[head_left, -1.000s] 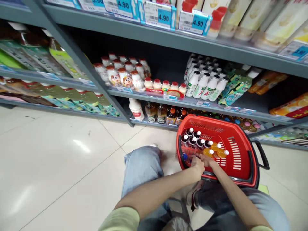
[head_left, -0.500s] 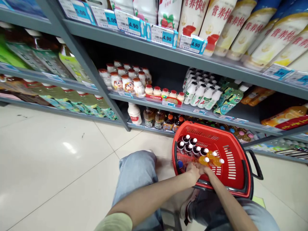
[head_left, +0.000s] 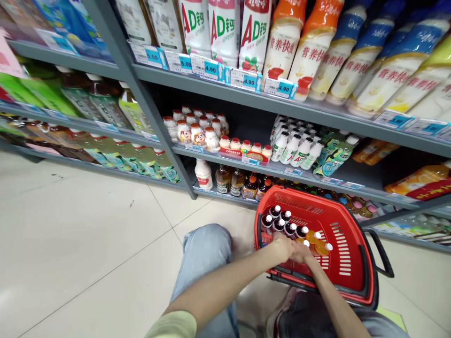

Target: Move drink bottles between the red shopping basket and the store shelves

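Both hands are inside the red shopping basket (head_left: pixel 338 220), close together at its near left side. My left hand (head_left: pixel 282 248) is closed, fingers curled downward over the near row of bottles. My right hand (head_left: pixel 299 252) touches or nearly touches it, also closed; whatever the two hold is hidden beneath them. Just beyond stand several dark bottles with white caps (head_left: pixel 289 229). Orange drink bottles (head_left: pixel 322 247) lie tilted to the right of my hands, one partly covered by them. A bit of blue (head_left: pixel 265 244) shows at the basket's left wall.
Ahead stand grey shelves (head_left: pixel 211 80) with drinks: small white bottles with green lettering (head_left: pixel 291 150), red-capped small bottles (head_left: pixel 197 134) and a large white bottle (head_left: pixel 203 174). The basket's black handle (head_left: pixel 382 253) juts out right. My bent knee (head_left: pixel 207 244) is left of the basket.
The view has tilted up, showing more of the upper shelf. My hands have shifted slightly farther into the basket, now covering part of the front orange bottle and most of the blue cap.
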